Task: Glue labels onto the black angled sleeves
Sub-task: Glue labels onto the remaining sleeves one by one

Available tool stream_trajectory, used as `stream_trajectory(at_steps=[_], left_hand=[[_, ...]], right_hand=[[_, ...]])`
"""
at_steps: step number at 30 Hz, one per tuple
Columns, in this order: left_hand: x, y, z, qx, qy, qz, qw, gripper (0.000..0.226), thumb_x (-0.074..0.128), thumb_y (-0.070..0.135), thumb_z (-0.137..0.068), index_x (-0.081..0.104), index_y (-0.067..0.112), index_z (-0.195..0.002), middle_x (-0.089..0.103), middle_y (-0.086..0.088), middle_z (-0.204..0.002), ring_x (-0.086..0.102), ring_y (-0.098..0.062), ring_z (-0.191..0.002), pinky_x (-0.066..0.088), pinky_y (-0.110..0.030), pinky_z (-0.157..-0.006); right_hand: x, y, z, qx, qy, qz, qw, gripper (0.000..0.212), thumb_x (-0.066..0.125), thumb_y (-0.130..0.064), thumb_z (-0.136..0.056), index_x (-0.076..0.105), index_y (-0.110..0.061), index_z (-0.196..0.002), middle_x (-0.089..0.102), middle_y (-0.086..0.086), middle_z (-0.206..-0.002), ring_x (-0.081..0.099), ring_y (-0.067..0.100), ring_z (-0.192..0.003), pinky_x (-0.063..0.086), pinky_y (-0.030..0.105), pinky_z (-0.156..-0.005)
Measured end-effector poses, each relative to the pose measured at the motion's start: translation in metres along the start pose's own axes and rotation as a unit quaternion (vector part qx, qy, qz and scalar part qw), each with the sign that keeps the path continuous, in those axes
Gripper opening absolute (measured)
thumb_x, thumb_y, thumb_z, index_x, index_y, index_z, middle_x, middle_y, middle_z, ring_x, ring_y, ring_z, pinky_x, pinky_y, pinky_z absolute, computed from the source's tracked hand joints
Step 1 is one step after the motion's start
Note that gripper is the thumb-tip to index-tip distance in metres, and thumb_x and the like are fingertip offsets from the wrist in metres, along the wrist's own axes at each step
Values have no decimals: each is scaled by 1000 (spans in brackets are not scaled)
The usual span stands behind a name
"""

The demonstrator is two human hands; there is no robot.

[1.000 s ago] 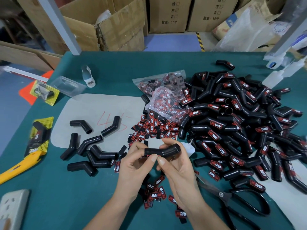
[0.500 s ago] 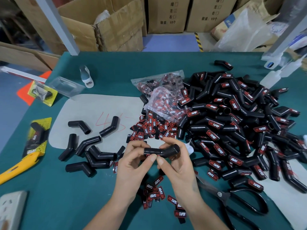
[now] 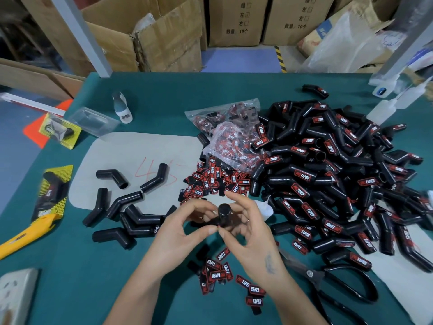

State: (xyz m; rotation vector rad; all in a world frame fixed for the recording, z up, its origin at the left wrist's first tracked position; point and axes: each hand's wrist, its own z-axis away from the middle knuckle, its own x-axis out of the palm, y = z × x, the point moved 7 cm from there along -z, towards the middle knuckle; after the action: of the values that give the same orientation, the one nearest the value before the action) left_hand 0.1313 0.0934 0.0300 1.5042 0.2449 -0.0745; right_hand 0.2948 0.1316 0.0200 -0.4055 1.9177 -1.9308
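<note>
A: So, where's the sleeve (image 3: 223, 215)?
B: Between both hands, above the green table (image 3: 164, 95), one end pointing up; it's blurred.
A: Who has it?
B: The left hand (image 3: 180, 228) and right hand (image 3: 248, 231) curl round it, thumb tips meeting beneath. Exact contact I cannot tell.
A: And labels (image 3: 210, 181)?
B: A loose red-and-black heap just beyond the hands, more near the wrists. Labelled sleeves are in the pile (image 3: 328, 172) on the right, bare ones (image 3: 131, 214) on the left. Scissors (image 3: 328, 282) lie by the right forearm.
</note>
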Motion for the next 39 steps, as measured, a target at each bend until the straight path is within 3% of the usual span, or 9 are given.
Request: stream_trajectory(at_steps=[7, 13, 17, 20, 24, 28, 35, 39], left_hand=[[2, -6, -1, -13, -35, -33, 999, 51, 78, 28, -88, 62, 49, -131, 72, 12, -124, 64, -19, -120, 47, -20, -103], [4, -7, -1, -13, -12, 39, 999, 55, 76, 17, -87, 64, 42, -135, 72, 0, -111, 64, -15, -97, 52, -23, -88], [3, -3, -1, -19, 18, 140, 990, 51, 79, 17, -85, 70, 39, -130, 72, -7, -111, 65, -10, -101, 52, -18, -89], [5, -2, -1, -22, 34, 200, 979, 45, 81, 24, -81, 73, 34, -124, 74, 6, -111, 67, -7, -103, 53, -19, -89], [6, 0, 1, -13, 54, 247, 967, 36, 83, 20, -80, 74, 23, -114, 73, -1, -105, 67, -13, -97, 55, -24, -87], [6, 2, 2, -3, 56, 257, 965, 32, 84, 16, -79, 71, 21, -108, 73, -7, -107, 68, -20, -100, 57, -31, -89], [1, 14, 6, 34, 66, 204, 976, 27, 80, 15, -82, 70, 26, -105, 72, -3, -108, 70, -16, -103, 56, -24, -89], [1, 15, 7, 31, 72, 196, 977, 29, 81, 14, -81, 72, 28, -104, 73, 1, -106, 71, -12, -101, 56, -21, -86]], right_hand=[[-1, -5, 1, -9, -22, 69, 997, 81, 72, -5, -94, 40, -56, -148, 67, -9, -122, 59, 23, -75, 55, 25, -80], [-3, -8, 1, -41, -1, 81, 996, 79, 70, -9, -94, 40, -54, -151, 64, -14, -134, 59, 17, -79, 51, 17, -83], [-6, -13, 4, -81, 44, 56, 994, 65, 72, -20, -94, 49, -45, -149, 61, -8, -130, 65, 23, -104, 53, 22, -85], [-6, -15, 5, -88, 55, 62, 993, 53, 75, -25, -94, 55, -43, -140, 62, -10, -125, 64, 23, -110, 53, 20, -84], [0, -14, 6, -67, 45, 52, 995, 36, 75, -28, -93, 61, -46, -121, 62, -13, -122, 64, 22, -115, 54, 22, -82], [-1, -15, 6, -49, 55, 8, 997, 27, 73, -30, -94, 66, -44, -116, 63, -10, -120, 66, 24, -111, 57, 27, -83], [-7, -20, 9, -57, 70, 1, 996, 28, 74, -31, -92, 66, -44, -115, 66, -10, -118, 72, 23, -98, 59, 29, -84], [-8, -20, 9, -70, 73, 0, 995, 28, 75, -32, -93, 66, -42, -118, 64, -8, -119, 71, 26, -103, 61, 41, -86]])
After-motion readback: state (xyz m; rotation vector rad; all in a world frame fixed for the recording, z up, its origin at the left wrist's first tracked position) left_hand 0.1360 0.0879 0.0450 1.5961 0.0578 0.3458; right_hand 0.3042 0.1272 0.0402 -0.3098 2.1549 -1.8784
